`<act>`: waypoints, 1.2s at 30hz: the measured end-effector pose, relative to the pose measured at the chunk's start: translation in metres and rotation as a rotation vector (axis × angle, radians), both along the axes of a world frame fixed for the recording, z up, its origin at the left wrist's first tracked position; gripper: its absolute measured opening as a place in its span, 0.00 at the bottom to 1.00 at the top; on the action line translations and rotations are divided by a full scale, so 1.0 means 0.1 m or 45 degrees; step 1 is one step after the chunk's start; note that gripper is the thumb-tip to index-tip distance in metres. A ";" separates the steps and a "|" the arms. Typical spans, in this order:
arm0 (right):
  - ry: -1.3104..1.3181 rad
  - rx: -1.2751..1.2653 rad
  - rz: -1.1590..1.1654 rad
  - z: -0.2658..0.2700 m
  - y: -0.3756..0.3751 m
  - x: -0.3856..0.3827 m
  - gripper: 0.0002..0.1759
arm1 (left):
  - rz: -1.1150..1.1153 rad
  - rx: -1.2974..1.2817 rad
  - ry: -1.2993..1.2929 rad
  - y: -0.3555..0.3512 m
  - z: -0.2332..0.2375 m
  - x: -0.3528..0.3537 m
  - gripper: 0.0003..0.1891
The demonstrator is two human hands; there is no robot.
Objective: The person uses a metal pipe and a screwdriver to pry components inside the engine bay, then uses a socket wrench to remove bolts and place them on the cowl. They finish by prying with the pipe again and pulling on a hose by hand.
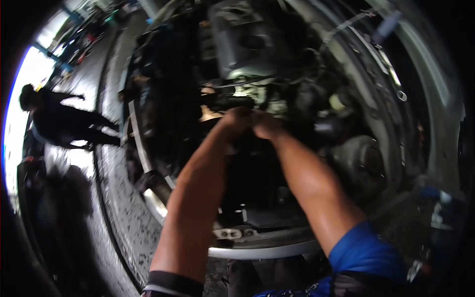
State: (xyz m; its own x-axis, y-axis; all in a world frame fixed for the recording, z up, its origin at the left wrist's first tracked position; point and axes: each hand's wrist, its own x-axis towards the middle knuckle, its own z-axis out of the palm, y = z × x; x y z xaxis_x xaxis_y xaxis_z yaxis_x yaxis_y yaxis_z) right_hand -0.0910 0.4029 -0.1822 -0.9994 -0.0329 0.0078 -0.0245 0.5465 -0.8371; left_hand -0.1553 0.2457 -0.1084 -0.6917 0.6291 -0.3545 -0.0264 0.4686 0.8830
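Both my arms reach forward into a vehicle's engine bay. My left hand [237, 120] is closed beside a dark part near the middle of the bay; what it grips, if anything, is too dark and blurred to make out. Close against it on the right, my right hand [267, 124] has its fingers bent inward, also on something I cannot make out. Just beyond the hands lies a pale, brightly lit metal part [250, 90]. Farther up sits a large grey engine cover [247, 42].
A person in dark clothes [67, 116] is on the wet floor [111, 183] at the left. The vehicle's front edge [262, 251] runs below my forearms. A fender [381, 119] curves along the right, and a round reservoir cap [338, 102] lies right of my hands.
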 end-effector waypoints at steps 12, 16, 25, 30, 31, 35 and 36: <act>-0.195 0.207 -0.221 0.30 -0.15 0.04 0.14 | -0.324 -0.249 0.203 0.11 0.49 -0.11 0.15; -0.248 0.282 -0.176 0.31 -0.14 0.06 0.16 | -0.492 -0.220 0.356 0.15 0.35 -0.22 0.15; 0.281 -0.835 0.119 -0.70 0.13 -0.14 0.14 | 0.385 -0.643 0.324 1.02 -0.19 0.24 0.12; -0.193 -0.386 -0.184 -0.03 0.21 0.06 0.14 | 0.712 -0.382 0.509 1.53 -1.41 -0.24 0.13; -0.158 -0.775 -0.227 0.44 0.02 0.30 0.16 | 0.318 -0.432 0.695 0.86 -0.28 0.09 0.13; -0.859 -1.369 0.242 0.12 0.76 -0.24 0.27 | 0.873 -0.110 -0.115 0.56 0.06 0.19 0.16; -0.824 -1.391 0.323 0.27 0.66 -0.20 0.27 | 0.950 -0.075 -0.200 0.64 0.04 0.20 0.14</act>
